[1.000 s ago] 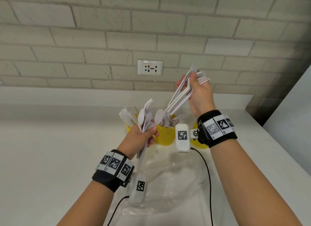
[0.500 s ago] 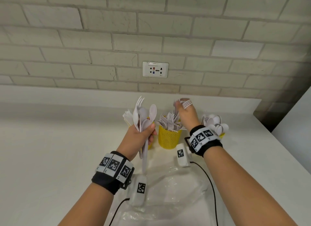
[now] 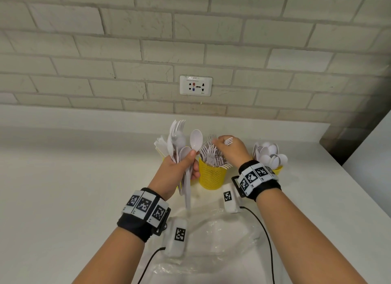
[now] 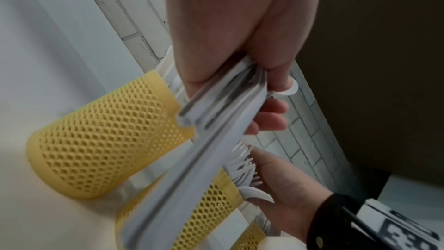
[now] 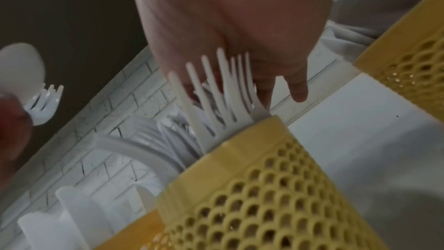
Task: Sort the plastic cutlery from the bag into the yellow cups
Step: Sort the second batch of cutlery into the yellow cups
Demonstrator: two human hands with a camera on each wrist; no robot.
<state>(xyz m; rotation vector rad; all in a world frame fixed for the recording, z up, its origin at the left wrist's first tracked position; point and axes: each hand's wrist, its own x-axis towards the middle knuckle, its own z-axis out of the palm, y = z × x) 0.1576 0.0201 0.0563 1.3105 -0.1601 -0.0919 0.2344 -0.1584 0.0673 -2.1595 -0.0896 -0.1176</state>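
Observation:
My left hand (image 3: 179,167) grips an upright bundle of white forks and spoons (image 3: 179,140) in front of the left yellow mesh cup (image 4: 103,140), which holds knives (image 3: 160,145). The bundle's handles (image 4: 216,117) run through that fist. My right hand (image 3: 231,150) sits on top of the middle yellow cup (image 3: 211,175), which is full of forks (image 3: 211,154). A fork head (image 3: 228,140) sticks up between its thumb and fingers, which still pinch it. In the right wrist view the fork tines (image 5: 216,92) stand against the palm above the cup's rim (image 5: 252,140). The right yellow cup (image 3: 278,170) holds spoons (image 3: 268,154).
An emptied clear plastic bag (image 3: 222,237) lies crumpled on the white counter (image 3: 63,188) between my forearms. A brick wall with a socket plate (image 3: 195,86) stands close behind the cups. The counter's right edge (image 3: 359,184) runs diagonally past the spoon cup.
My right hand came down from high above with its forks and set them into the middle cup. The left hand lifted its bundle slightly and holds it steady.

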